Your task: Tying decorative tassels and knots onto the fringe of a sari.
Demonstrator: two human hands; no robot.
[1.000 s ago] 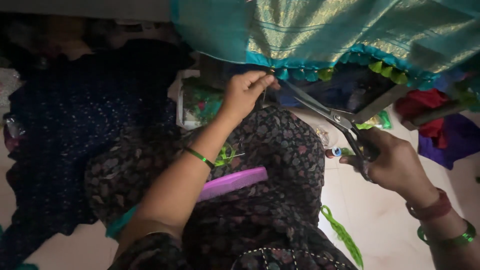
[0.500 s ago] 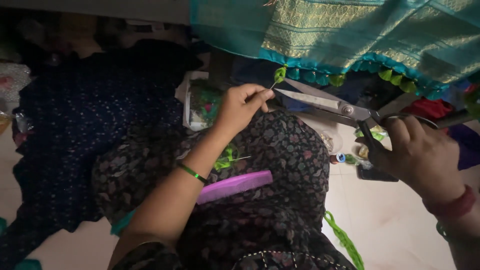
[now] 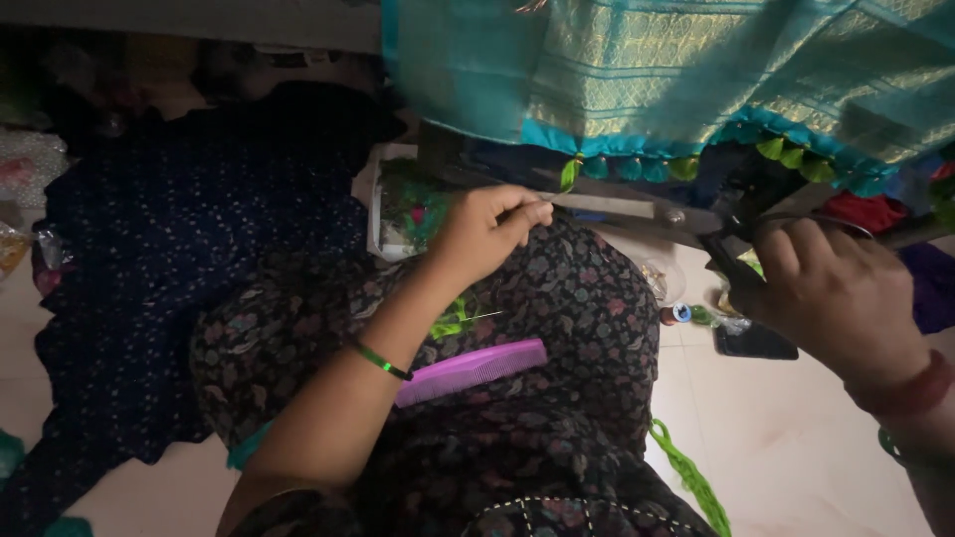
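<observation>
The left hand (image 3: 487, 234) pinches a thin thread end between thumb and forefinger, just below a green tassel (image 3: 569, 174) that hangs from the teal hem of the sari (image 3: 696, 80). The right hand (image 3: 846, 298) has its grip closed around the handles of the scissors (image 3: 637, 207), whose blades lie nearly level and reach left to the pinched fingertips under the tassel; whether the blades are parted is hard to tell. A row of teal and green tassels runs along the hem to the right. On the lap lie a pink comb (image 3: 473, 371) and a tuft of green thread (image 3: 453, 320). A green cord (image 3: 686, 477) lies on the floor.
</observation>
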